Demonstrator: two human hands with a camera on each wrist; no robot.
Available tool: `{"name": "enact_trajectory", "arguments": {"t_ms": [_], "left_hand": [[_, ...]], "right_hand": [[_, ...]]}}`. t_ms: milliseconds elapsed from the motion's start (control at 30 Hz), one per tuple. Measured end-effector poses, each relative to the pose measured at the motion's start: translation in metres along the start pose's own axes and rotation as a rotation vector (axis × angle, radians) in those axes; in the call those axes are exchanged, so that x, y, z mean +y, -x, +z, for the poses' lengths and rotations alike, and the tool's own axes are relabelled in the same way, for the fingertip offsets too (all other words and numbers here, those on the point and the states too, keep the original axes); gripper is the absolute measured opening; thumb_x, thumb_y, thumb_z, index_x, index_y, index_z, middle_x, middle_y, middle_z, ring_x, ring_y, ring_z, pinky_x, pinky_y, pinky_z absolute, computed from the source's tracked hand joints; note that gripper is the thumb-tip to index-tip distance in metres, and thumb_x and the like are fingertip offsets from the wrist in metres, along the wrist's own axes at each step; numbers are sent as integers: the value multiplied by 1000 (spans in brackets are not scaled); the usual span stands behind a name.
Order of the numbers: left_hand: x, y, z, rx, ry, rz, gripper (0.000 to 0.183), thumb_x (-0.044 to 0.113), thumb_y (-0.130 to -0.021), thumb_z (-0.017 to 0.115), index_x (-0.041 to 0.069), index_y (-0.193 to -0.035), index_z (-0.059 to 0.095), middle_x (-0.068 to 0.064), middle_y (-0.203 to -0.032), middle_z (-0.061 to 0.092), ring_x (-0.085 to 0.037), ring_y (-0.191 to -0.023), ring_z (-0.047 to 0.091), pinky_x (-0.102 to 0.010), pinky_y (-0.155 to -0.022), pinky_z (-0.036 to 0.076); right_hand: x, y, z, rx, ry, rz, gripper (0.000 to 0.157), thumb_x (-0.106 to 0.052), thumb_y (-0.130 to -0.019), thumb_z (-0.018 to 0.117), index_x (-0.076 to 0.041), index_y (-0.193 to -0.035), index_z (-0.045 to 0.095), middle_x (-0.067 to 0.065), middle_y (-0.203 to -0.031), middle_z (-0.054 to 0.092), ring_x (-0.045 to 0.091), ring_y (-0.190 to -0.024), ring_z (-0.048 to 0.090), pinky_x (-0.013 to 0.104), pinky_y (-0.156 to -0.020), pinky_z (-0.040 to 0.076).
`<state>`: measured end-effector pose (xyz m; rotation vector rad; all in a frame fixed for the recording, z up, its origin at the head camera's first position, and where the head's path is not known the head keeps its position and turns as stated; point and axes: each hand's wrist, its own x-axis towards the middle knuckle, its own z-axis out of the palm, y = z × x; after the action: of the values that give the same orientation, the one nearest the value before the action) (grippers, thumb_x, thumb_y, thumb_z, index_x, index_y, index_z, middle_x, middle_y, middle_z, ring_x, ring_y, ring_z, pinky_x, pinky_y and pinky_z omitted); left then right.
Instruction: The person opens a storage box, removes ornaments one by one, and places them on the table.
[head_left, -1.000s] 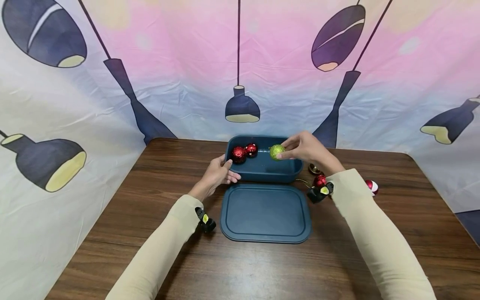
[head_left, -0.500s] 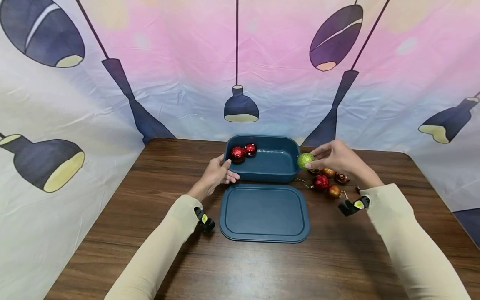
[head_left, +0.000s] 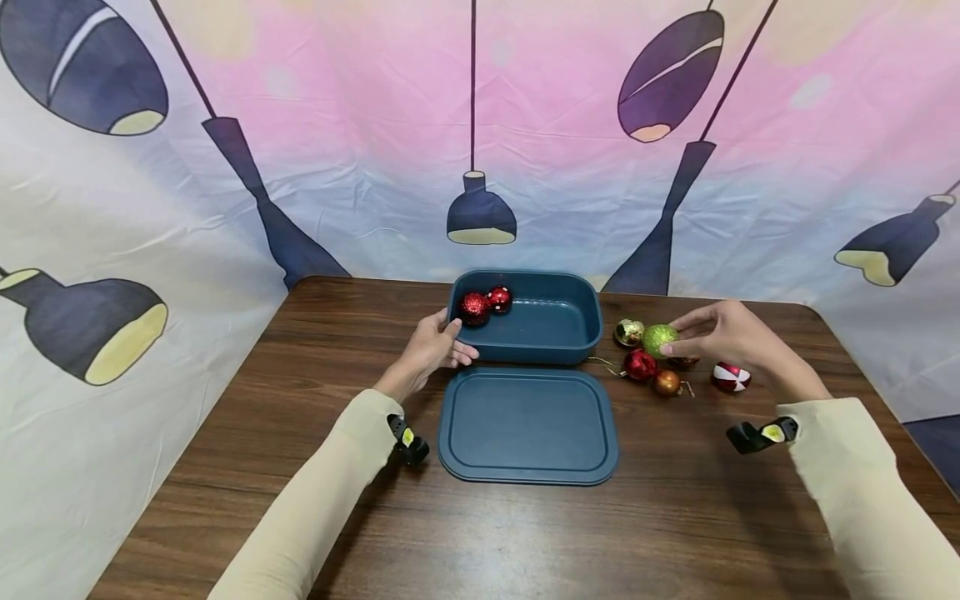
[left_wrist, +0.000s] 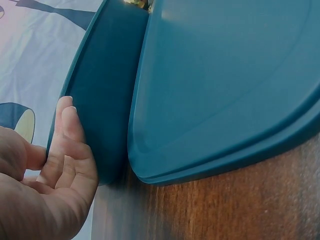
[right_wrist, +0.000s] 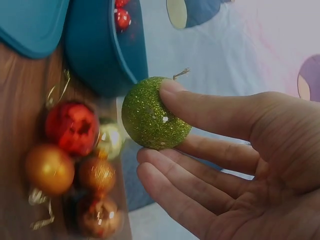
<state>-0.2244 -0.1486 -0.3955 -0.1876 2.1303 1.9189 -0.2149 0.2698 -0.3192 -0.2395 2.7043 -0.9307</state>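
A dark teal storage box [head_left: 528,353] stands at the back of the table. Two red baubles, a textured one [head_left: 474,308] and a dotted one [head_left: 499,298], lie in its left end. At the box's front left corner, my left hand [head_left: 429,353] holds the wall, fingers along the outside. My right hand [head_left: 731,340] pinches a green glitter bauble [right_wrist: 152,116] between thumb and fingers, right of the box and above the loose baubles. Among these are a red bauble [head_left: 640,364], a gold bauble [head_left: 628,332] and an orange bauble [head_left: 667,382].
The box's teal lid [head_left: 528,425] lies flat in front of it. A red-and-white striped bauble [head_left: 731,377] sits farther right. Shiny copper ornaments [right_wrist: 99,216] lie beside the orange ones. A printed cloth [head_left: 375,200] hangs behind the wooden table [head_left: 315,375].
My right hand has moved right with the green bauble, from over the box to above the loose baubles, now more exposed. The left hand stays at the box corner.
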Motion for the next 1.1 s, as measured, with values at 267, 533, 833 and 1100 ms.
{"name": "enact_trajectory", "arguments": {"t_ms": [267, 533, 833, 1100], "left_hand": [[0, 0, 0, -4, -4, -1, 60, 23, -112, 40, 15, -164, 11, -13, -79, 75, -14, -60, 70, -23, -57, 53], [0, 0, 0, -2, -15, 3, 60, 24, -112, 39, 15, -164, 11, -14, -81, 75, -14, -61, 70, -22, -58, 53], [0, 0, -1, -2, -15, 4, 60, 24, -112, 39, 15, -164, 12, -15, -82, 75, -15, -62, 71, -22, -58, 53], [-1, 0, -1, 0, -19, 12, 59, 23, -112, 39, 14, -164, 12, -14, -81, 75, -13, -61, 70, -22, -58, 53]], "right_hand": [[30, 15, -4, 7, -30, 21, 71, -47, -83, 83, 5, -128, 66, 22, -115, 70, 27, -92, 70, 38, -71, 55], [54, 27, -2, -20, -42, 65, 74, -46, -84, 82, 9, -130, 63, 16, -107, 74, 28, -91, 72, 51, -84, 55], [71, 34, 8, -36, -50, 41, 68, -39, -86, 83, 12, -127, 64, 24, -111, 71, 30, -96, 70, 41, -76, 57], [79, 37, 18, -24, -32, 23, 62, -37, -84, 85, 10, -122, 68, 28, -117, 68, 37, -105, 66, 37, -76, 57]]}}
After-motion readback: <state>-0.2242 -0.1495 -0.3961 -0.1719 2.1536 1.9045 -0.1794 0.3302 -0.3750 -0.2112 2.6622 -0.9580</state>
